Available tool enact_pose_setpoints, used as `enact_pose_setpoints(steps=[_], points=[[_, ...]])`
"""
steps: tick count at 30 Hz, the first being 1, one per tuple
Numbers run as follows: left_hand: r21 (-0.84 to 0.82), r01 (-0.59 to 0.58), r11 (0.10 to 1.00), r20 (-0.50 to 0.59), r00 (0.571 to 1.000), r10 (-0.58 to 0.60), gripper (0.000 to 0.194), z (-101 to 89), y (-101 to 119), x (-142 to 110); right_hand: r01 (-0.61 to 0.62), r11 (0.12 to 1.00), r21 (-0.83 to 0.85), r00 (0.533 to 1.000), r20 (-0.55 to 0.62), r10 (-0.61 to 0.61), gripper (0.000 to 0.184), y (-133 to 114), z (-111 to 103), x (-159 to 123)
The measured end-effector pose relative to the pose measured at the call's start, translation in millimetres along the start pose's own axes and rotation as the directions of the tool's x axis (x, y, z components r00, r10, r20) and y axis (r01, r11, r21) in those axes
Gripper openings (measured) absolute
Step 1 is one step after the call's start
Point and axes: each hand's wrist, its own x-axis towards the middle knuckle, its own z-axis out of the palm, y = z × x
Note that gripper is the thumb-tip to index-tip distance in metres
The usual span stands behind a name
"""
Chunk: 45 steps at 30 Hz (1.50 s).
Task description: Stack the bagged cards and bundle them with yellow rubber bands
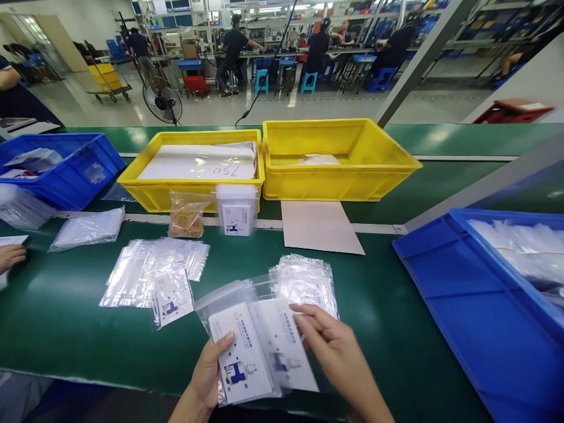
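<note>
Closest to us, our left hand [206, 369] grips a few bagged leaflets [242, 355], thumb pressed on the front one, while our right hand [337, 346] pinches the edge of the outer packet [286, 346] fanned out beside them — both hands grasping, with the packets held over the near part of the green bench [379, 294]. Blue print and a blue picture mark the leaflets' fronts.

To our right, a large blue bin [458, 311] stands tilted, with clear plastic bags [520, 244] inside. Just beyond our right hand we see a stack of clear bags [304, 276]; to the left lies a spread of clear bags [134, 273], a single leaflet packet [173, 296] overlapping its near edge. Another person's hand [11, 256] rests on something white at the far left.

Further back we have a bag of rubber bands [187, 223], an upright leaflet pack [237, 218] and a pale sheet of card [319, 226]. Behind them stand two yellow bins: the left yellow bin [147, 191] carries white sheets [189, 161], the right yellow bin [317, 185] a small pale item. Past the bench — a floor fan [162, 101], a yellow crate [106, 76] on a trolley, and people at a long worktable.
</note>
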Motion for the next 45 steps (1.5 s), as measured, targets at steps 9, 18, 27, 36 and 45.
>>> enact_pose_setpoints(steps=[9, 18, 27, 36, 45], points=[[-0.016, 0.011, 1.000, -0.059, 0.998, -0.012, 0.054, 8.4, 2.4, -0.3, -0.011, 0.982, -0.188, 0.977, -0.213, -0.029, 0.057, 1.0, -8.3, 4.1], [-0.045, 0.036, 0.998, -0.073, 0.997, -0.040, 0.034, 10.2, 5.5, -3.2, 0.008, 1.000, -0.011, 0.996, -0.089, -0.009, 0.044, 2.6, -25.5, 6.6], [0.006, 0.017, 1.000, -0.012, 1.000, -0.017, 0.047, 9.8, -0.2, 1.8, 0.083, 0.974, -0.209, 0.995, 0.066, -0.071, 0.036, 1.1, 10.9, 3.6], [-0.023, 0.032, 0.999, -0.071, 0.997, -0.034, 0.040, 10.9, 5.9, 0.8, 0.074, 0.994, -0.074, 0.996, -0.040, -0.077, 0.046, -4.8, -30.3, 2.5], [0.000, 0.014, 1.000, -0.024, 1.000, -0.014, 0.048, 11.9, 2.6, 0.2, 0.007, 0.978, -0.208, 0.979, -0.199, -0.049, 0.052, 6.4, 0.3, 2.8]])
